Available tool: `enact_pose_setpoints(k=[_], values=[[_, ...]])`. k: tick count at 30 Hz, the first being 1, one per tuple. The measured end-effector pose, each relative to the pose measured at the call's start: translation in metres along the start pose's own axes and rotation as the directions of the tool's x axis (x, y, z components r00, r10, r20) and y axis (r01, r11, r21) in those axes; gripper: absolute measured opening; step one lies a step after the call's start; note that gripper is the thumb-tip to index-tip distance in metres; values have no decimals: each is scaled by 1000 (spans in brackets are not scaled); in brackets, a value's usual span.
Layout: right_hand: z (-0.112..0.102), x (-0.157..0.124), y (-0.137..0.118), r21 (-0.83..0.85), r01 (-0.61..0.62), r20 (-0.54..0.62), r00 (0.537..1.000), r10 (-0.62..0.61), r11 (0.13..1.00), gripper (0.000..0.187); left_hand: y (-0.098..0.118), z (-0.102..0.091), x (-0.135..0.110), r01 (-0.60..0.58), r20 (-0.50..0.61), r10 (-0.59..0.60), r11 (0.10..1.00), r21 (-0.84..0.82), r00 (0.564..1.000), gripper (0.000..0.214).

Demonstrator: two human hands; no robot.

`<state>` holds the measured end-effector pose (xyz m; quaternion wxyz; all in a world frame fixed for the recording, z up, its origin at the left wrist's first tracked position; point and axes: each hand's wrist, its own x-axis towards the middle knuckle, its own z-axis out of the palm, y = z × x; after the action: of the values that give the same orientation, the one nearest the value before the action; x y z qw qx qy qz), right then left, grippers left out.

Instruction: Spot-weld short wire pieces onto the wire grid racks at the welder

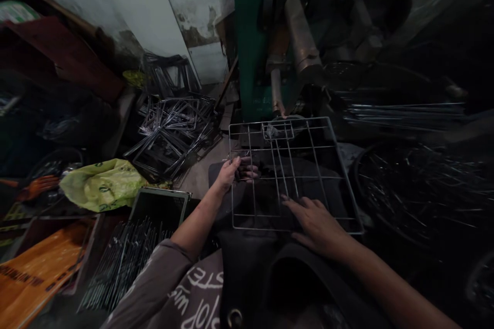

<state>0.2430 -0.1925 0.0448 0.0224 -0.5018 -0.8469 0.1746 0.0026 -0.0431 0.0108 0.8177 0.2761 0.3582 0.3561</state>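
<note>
A rectangular wire rack (309, 178) with crossing rods lies tilted over my lap, its far edge beneath the machine's tips. My left hand (230, 172) is closed on the rack's left side, thumb on the outer wire and fingers curled beneath the grid. At the near right part of the rack, my right hand (318, 223) rests with its fingers spread, fingertips by the middle rods. Near the far edge, a small wire rectangle (278, 138) overlaps the grid. Copper-coloured machine arms (303, 36) come down just beyond it.
A green machine body (249, 36) stands ahead. Wire frames (170, 128) are heaped on the floor at left, near a yellow-green sack (104, 185). Cut rods (119, 252) lie at my lower left beside an orange sack (42, 272). At right, a dark round container (401, 190) holds loose wires.
</note>
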Motion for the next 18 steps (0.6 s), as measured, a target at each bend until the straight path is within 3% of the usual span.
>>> enact_pose_setpoints(k=[9,18], values=[[21,-11,-4,4,-17,-151,988,17,1000,65,0,-1,-1,-20,-39,20,1000,-4,999,42],[24,-9,2,73,34,-65,997,-29,997,75,-4,-1,-3,-3,30,3,1000,-22,1000,47]])
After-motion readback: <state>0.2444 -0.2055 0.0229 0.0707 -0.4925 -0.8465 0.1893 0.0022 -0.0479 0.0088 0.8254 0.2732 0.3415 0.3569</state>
